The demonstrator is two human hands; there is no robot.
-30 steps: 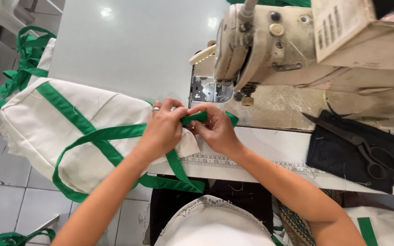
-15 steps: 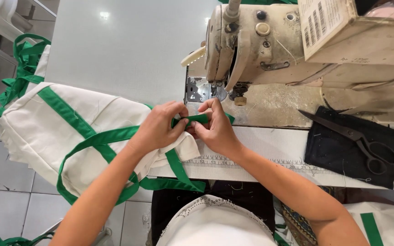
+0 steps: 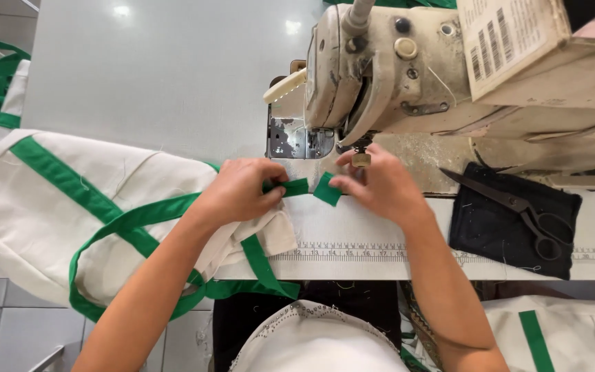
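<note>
Your green strap runs left to right at frame centre, below the sewing machine. Your left hand pinches it, grip clamped; your right hand pinches its folded end, palm down on the bench.

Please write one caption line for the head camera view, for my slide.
Both hands, left and right, hold a green strap before the sewing machine.

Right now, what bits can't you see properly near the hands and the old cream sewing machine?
- Needle of the cream sewing machine, head view: hidden by the right hand.
- Green fabric strap end: partly covered by the left hand.
- White canvas bag with green straps: cut off by the left edge.
- Black scissors: handles blend into the dark cloth.
</note>
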